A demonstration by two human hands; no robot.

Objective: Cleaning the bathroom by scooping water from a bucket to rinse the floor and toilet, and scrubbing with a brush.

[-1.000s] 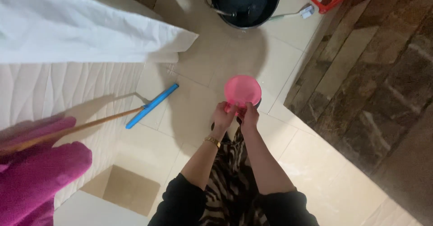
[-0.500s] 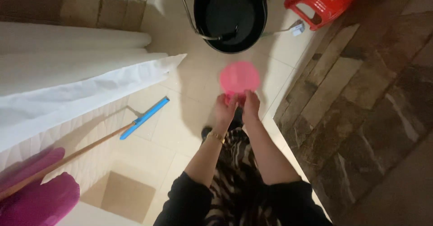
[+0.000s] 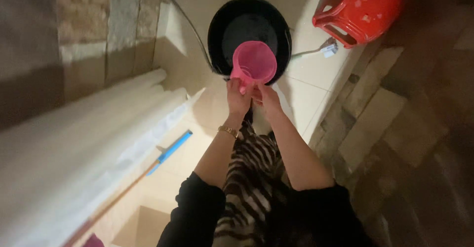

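Both hands meet just above the middle of the frame, holding a pink plastic jug (image 3: 255,62) over the near rim of a black bucket (image 3: 249,25). The left hand (image 3: 239,97) has its grip pressed together around the jug's handle side, the fingers (image 3: 234,85) curled against the pink plastic. The right hand (image 3: 264,96) is just beside it, touching the jug's lower edge; its grip is also folded in on the jug, though how far its fingers wrap cannot be seen from here. The jug's open mouth faces up toward the camera, and it overlaps the lower part of the bucket's dark opening.

A gold bracelet (image 3: 228,131) sits on the left wrist. Both forearms run down to black sleeves (image 3: 195,212) at the bottom of the frame, with a zebra-striped garment (image 3: 252,183) between them.

The bucket stands on a pale tiled floor (image 3: 306,86) at the upper middle, its thin wire handle arcing off to the left. A red plastic stool (image 3: 363,7) is at the upper right, well apart from the bucket. A blue squeegee head (image 3: 173,148) on a wooden stick (image 3: 118,197) lies on the floor at lower left, beside a blurred white fabric (image 3: 74,163) that fills the left side. Brown stone tiles (image 3: 405,128) cover the right side.
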